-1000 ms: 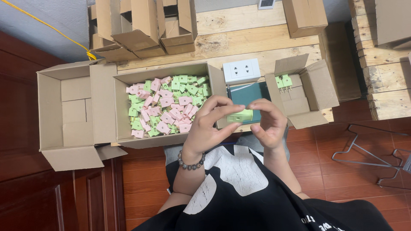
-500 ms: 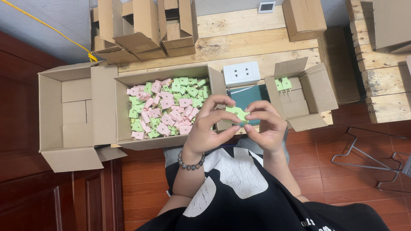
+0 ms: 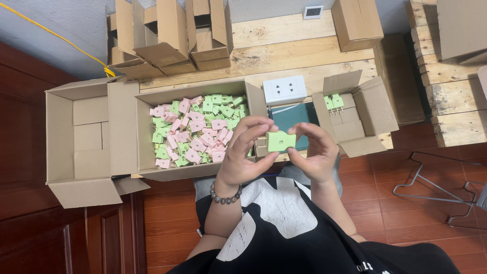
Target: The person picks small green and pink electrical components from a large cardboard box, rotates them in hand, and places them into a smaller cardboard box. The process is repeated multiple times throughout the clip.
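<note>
Left hand (image 3: 243, 152) and right hand (image 3: 317, 152): both grasping one green plug (image 3: 281, 141) | box of pink and green plugs (image 3: 195, 129) just left | white socket (image 3: 284, 90) behind.

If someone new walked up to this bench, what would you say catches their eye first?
Probably the small green plastic piece held up between the left hand and right hand, right at the centre. Next, the open cardboard box to the left of it, heaped with pink and green pieces. A white wall socket lies on the wooden pallet just behind the hands.
</note>
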